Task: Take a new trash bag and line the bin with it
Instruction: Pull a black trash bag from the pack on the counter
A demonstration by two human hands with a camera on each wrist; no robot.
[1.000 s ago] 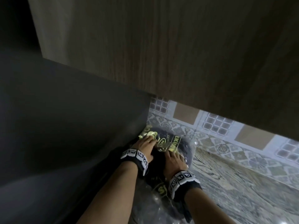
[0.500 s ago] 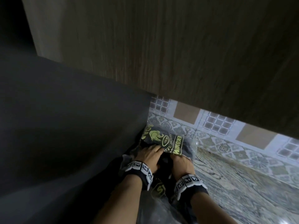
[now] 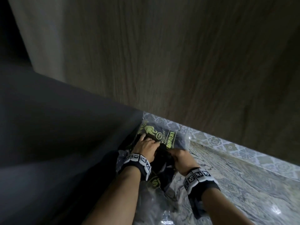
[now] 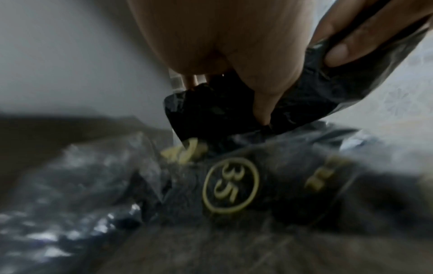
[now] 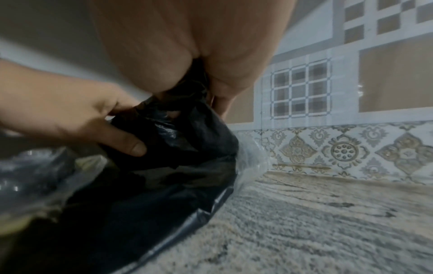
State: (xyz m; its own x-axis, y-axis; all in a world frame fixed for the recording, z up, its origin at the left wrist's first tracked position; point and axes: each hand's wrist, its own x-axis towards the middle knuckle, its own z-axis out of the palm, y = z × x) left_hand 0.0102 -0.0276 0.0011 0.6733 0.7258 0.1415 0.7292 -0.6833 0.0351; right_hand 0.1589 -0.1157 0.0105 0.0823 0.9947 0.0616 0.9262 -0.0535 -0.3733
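A clear pack of black trash bags (image 3: 164,135) with yellow-green print lies in the corner of the counter. Just in front of it both my hands hold a crumpled black trash bag (image 3: 162,161). My left hand (image 3: 146,143) pinches the black bag (image 4: 211,111) with thumb and fingers. My right hand (image 3: 176,155) grips the same bag (image 5: 178,148) from the right, its fingers curled into the plastic. In the right wrist view the left hand (image 5: 70,118) grips the bag's left side. No bin shows in any view.
A second pack marked 35 (image 4: 230,185) lies under my wrists in a loose clear wrapper (image 3: 162,208). A dark grey panel (image 3: 65,135) stands at the left, a wooden cabinet (image 3: 178,62) overhangs, and patterned tiles (image 3: 227,143) back the marbled counter (image 3: 243,184).
Both hands have drawn back toward me off the printed pack. They now hold a bunch of black bag between them, and more of the pack's print shows.
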